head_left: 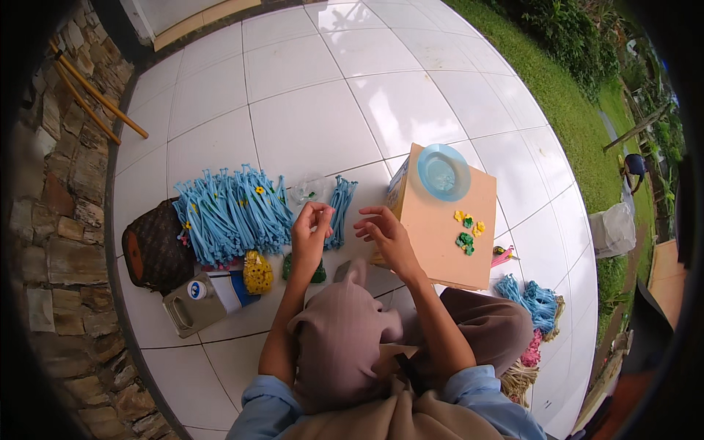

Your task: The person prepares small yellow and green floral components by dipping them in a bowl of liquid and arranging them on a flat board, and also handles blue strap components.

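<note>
My left hand (314, 221) is raised over my lap, its fingers curled together in a pinch. Whatever it may hold is too small to make out. Across from it, my right hand (386, 233) is open, with bent fingers apart and nothing visible in them. Behind the left hand lies a small bundle of light-blue strands (341, 209). A far bigger pile of light-blue strands (233, 214), with a few yellow flowers, spreads to the left. Right of my right hand, a cardboard box (433, 242) bears a blue plastic bowl (443, 174), yellow flower pieces (478, 229) and green pieces (465, 243).
At left are a brown patterned bag (155, 246), a metal container (196, 304), and a bag of yellow pieces (257, 273). Near my knee lie more blue strands (539, 304) and pink ones (531, 347). Beyond the white tiles (293, 62), a person (635, 167) is on the grass.
</note>
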Demonstrator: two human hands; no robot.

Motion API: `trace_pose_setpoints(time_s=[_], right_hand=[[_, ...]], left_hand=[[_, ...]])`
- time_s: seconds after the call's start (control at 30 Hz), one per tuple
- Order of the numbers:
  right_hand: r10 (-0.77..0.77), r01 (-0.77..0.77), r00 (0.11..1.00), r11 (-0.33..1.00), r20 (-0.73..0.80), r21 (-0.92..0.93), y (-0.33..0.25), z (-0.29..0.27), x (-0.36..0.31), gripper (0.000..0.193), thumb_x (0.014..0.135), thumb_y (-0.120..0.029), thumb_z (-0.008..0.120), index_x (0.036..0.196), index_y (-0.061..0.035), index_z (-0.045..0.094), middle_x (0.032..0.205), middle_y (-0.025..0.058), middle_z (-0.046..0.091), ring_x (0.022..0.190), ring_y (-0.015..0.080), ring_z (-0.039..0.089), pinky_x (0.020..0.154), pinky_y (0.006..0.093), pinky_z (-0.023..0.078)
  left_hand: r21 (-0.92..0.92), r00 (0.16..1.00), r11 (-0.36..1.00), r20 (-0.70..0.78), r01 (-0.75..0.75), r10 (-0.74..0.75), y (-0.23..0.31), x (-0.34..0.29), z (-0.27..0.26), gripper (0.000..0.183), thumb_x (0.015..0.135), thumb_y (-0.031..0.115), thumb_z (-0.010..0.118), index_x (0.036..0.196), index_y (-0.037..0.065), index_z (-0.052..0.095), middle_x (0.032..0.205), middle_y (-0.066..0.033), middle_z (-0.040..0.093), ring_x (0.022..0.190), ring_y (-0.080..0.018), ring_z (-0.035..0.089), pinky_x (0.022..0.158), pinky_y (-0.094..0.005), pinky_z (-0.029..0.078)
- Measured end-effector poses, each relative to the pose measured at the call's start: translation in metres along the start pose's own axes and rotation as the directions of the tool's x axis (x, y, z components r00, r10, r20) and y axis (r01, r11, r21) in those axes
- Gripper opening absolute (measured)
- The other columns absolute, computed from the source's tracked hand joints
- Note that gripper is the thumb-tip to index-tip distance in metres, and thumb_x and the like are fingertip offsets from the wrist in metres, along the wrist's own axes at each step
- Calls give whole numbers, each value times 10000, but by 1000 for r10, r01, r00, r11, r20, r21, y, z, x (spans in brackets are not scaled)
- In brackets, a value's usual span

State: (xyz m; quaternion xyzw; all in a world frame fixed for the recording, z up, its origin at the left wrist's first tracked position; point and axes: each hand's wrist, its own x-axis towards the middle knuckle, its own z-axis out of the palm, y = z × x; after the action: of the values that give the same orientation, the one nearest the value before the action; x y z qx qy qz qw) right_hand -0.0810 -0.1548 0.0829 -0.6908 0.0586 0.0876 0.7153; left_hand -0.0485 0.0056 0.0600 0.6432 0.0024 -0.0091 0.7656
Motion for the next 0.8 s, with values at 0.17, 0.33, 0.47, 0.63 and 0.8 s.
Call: trace_pose_setpoints(time_s=[0.17, 0.33, 0.47, 0.63, 0.8], right_hand=[[-223, 184, 975, 837, -13, -515, -104, -62, -69, 202, 870, -48, 471, 1068, -26, 501, 837, 125, 629, 775, 202, 628, 699, 303, 490], [-326, 164, 939, 701, -107, -694, -93, -166, -71, 179, 788, 24, 495, 966, 14, 510, 726, 136, 611, 690, 235, 623, 626, 325, 483], [-362, 209, 931, 613, -36, -762, -11, -209, -40, 251, 711, 46, 593, 931, -3, 483, 800, 153, 581, 783, 297, 577, 687, 383, 461], [-319, 192, 948, 600, -12, -776, 8, -202, -28, 356, 683, 40, 638, 966, -29, 433, 883, 156, 551, 902, 322, 533, 775, 396, 441], [-204, 93, 978, 587, -36, -804, 10, -201, -22, 427, 667, 68, 635, 1002, -39, 393, 948, 171, 533, 942, 339, 522, 756, 407, 455]], left_hand=[[353, 905, 864, 357, -360, 231, 114, -17, 40, 266, 865, 210, 573, 696, 6, 545, 601, -30, 533, 528, -122, 486, 542, -264, 421], [402, 748, 840, 663, -365, 8, 133, -24, 144, 214, 865, 195, 555, 793, -5, 577, 746, -66, 626, 703, -128, 583, 648, -264, 460], [602, 697, 690, 690, -403, -195, 57, 7, 197, 213, 829, 227, 582, 849, 17, 611, 796, -83, 655, 746, -186, 626, 678, -302, 485], [760, 758, 406, 618, -508, -210, 30, 22, 203, 222, 800, 251, 600, 899, 55, 633, 814, -107, 661, 789, -244, 635, 707, -349, 491], [776, 791, 476, 565, -413, -235, 37, 37, 204, 221, 794, 265, 608, 913, 81, 638, 815, -100, 660, 784, -243, 635, 711, -349, 492]])
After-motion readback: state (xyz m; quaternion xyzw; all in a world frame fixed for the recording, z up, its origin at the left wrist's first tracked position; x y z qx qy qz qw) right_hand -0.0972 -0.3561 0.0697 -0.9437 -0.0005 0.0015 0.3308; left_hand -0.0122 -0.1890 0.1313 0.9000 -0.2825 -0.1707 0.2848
